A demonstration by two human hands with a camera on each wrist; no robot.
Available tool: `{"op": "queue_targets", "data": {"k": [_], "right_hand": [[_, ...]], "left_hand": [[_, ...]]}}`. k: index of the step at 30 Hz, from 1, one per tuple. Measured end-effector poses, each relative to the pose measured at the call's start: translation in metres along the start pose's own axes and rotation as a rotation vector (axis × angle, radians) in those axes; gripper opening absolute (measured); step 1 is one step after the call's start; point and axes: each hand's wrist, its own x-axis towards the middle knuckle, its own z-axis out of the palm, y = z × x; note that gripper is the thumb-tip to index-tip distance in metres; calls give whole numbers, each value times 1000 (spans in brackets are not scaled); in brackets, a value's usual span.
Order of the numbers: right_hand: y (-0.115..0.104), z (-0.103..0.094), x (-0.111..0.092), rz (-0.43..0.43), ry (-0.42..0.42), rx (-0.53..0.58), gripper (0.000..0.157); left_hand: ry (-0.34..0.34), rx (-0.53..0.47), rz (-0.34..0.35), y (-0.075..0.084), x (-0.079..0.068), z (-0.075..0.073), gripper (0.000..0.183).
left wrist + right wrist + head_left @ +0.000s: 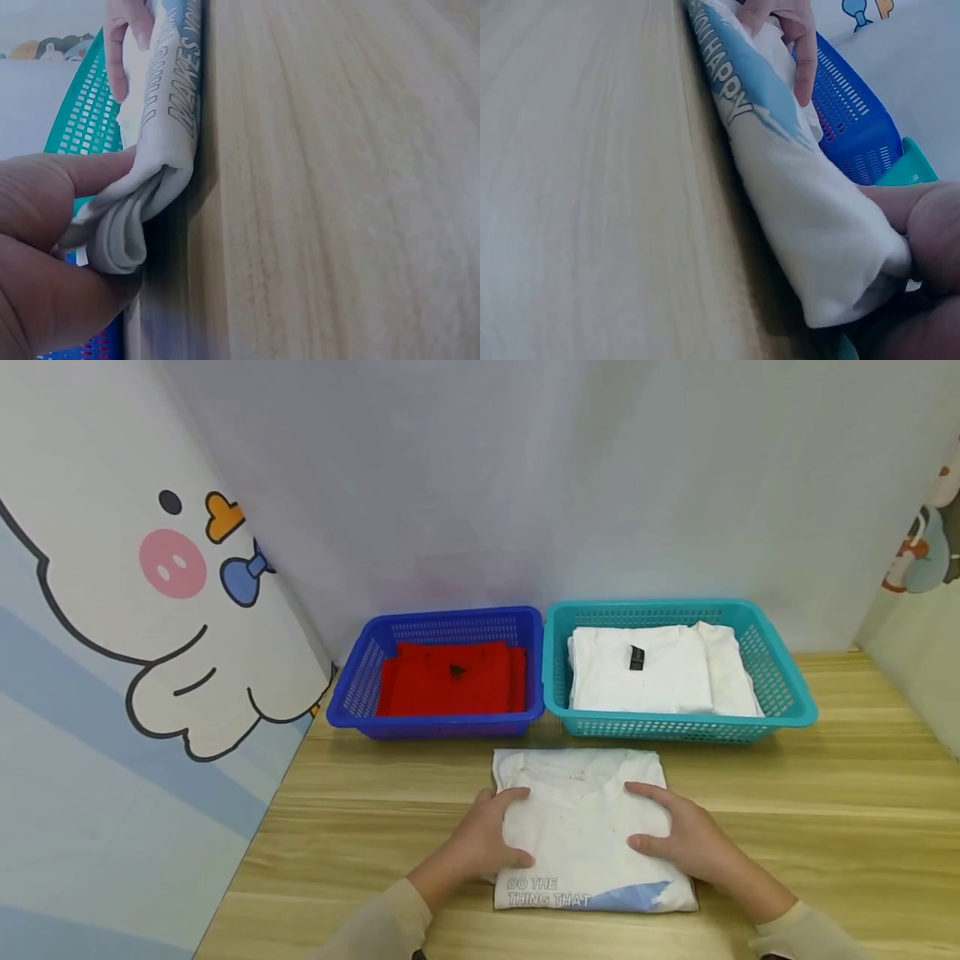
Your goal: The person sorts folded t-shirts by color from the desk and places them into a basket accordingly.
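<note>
A folded white T-shirt lies on the wooden table, collar away from me, with lettering and a blue print along its near edge. My left hand grips its left side. In the left wrist view, that hand's thumb and fingers pinch the folded layers at the end. At the opposite side my right hand holds the shirt, thumb and index finger over its top. The right wrist view shows the shirt's rounded near fold and the right hand around its corner, its lower fingers partly hidden.
Behind the shirt, a blue basket holds folded red clothes. Beside it on the right stands a teal basket with folded white clothes. A pale curtain hangs behind them, and a cartoon-printed sheet borders the table's left side.
</note>
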Motion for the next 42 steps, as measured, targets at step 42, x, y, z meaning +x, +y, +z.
{"op": "queue_targets", "data": {"k": [42], "right_hand": [[-60, -93, -29, -142, 170, 63, 75]], "left_hand": [[-16, -432, 372, 63, 5, -71, 86]]}}
